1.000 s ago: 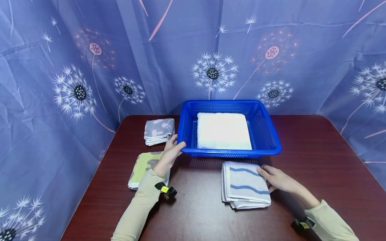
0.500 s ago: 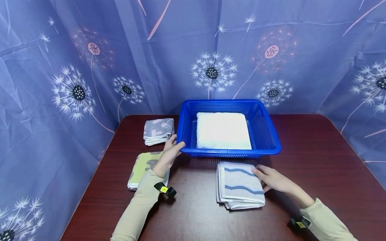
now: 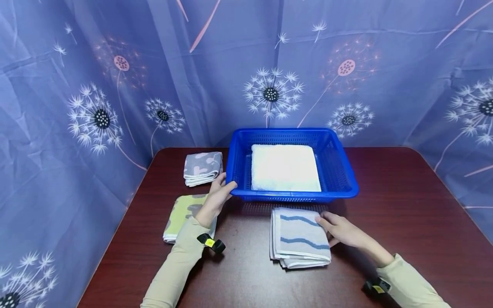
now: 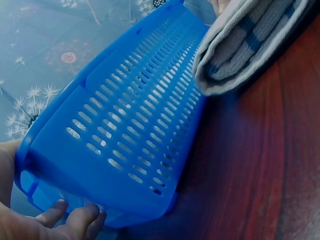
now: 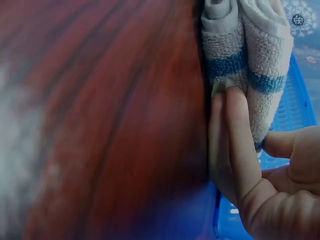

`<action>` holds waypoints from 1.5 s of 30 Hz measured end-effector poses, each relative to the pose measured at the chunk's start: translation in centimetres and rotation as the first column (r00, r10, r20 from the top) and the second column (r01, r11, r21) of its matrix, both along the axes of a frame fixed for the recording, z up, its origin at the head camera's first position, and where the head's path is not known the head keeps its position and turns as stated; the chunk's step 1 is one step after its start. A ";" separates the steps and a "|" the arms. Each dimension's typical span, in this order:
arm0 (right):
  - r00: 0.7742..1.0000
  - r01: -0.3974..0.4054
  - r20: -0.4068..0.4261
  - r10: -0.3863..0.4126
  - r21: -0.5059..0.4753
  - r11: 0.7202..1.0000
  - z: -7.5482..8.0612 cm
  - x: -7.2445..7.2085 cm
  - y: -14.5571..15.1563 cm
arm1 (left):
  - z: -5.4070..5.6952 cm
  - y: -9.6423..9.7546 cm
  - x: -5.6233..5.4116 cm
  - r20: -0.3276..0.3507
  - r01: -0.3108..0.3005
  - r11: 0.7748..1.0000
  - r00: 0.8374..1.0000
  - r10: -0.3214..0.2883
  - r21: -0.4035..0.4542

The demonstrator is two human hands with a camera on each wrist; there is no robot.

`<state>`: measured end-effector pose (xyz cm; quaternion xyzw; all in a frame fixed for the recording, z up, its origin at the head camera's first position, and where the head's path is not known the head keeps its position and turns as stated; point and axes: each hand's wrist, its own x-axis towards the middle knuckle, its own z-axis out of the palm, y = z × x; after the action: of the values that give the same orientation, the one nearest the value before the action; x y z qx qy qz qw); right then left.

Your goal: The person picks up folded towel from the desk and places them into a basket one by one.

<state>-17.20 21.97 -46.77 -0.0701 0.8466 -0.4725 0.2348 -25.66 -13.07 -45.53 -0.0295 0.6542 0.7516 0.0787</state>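
Observation:
A blue plastic basket [image 3: 292, 194] with slotted walls stands at the back of the table, and a folded white towel [image 3: 286, 167] lies in it. The left hand [image 3: 217, 196] grips the basket's near left corner, thumb on the rim and fingers against the outer wall, as the left wrist view shows. In front of the basket is a folded grey-white towel [image 3: 302, 236] with wavy blue stripes. At its right edge the right hand [image 3: 342, 231] pinches it, thumb on top and fingertips at the side folds [image 5: 227, 57].
To the left lie a folded grey towel with pink shapes [image 3: 202, 168] and a folded yellow-green towel [image 3: 182, 216], the latter partly hidden by the left forearm. A blue dandelion-print curtain [image 3: 215, 85] hangs right behind the dark red table [image 3: 246, 273].
The striped towel has slid left along the front of the basket, with the right hand moving along at its edge. The left hand and basket have stayed in place.

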 end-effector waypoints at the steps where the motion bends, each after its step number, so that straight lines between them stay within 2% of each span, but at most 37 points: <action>1: 1.000 0.003 0.000 -0.003 -0.001 1.000 0.0 0.0 -0.1 | 0.0 0.0 0.0 -0.001 -0.001 1.000 1.000 0.001 0.001; 10: 0.999 0.034 -0.008 -0.034 0.009 0.999 -0.1 0.1 -0.9 | -0.4 0.2 0.3 -0.012 -0.029 0.999 1.000 0.028 -0.017; 13: 1.000 0.030 -0.009 -0.030 0.001 1.000 0.0 0.2 -1.1 | -0.5 0.3 0.3 -0.013 -0.042 0.999 0.999 0.042 0.000; 18: 1.000 0.019 -0.008 -0.019 -0.022 1.000 0.1 0.3 -1.3 | -0.2 0.4 0.6 0.003 -0.061 0.998 0.998 0.061 -0.033; 23: 0.996 0.083 -0.025 -0.083 -0.002 0.997 0.2 0.6 -1.6 | 0.4 0.7 2.2 0.055 -0.086 0.994 0.994 0.090 -0.068; 28: 0.975 0.203 -0.101 -0.198 0.041 0.978 0.3 1.0 -2.1 | 0.3 1.1 4.2 0.087 -0.123 0.981 0.987 0.137 -0.147; 32: 0.963 0.241 -0.148 -0.226 0.093 0.966 0.4 1.2 -2.4 | -0.1 1.4 5.7 0.090 -0.084 0.977 0.991 0.103 -0.197; 37: 0.960 0.241 -0.182 -0.210 0.166 0.956 0.7 1.3 -2.7 | -1.0 2.3 6.8 0.101 0.023 0.981 0.995 -0.004 -0.193; 41: 0.960 0.244 -0.189 -0.205 0.214 0.946 0.7 1.4 -2.8 | -1.8 3.4 7.3 0.116 0.115 0.973 0.989 -0.093 -0.198; 45: 0.963 0.245 -0.172 -0.207 0.247 0.937 0.7 1.5 -3.0 | -2.0 4.5 7.9 0.146 0.190 0.956 0.976 -0.160 -0.226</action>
<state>-15.71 18.98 -46.09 0.0262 0.9194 -0.3721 0.1246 -17.74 -8.56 -47.55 -0.0281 0.7334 0.6544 0.1820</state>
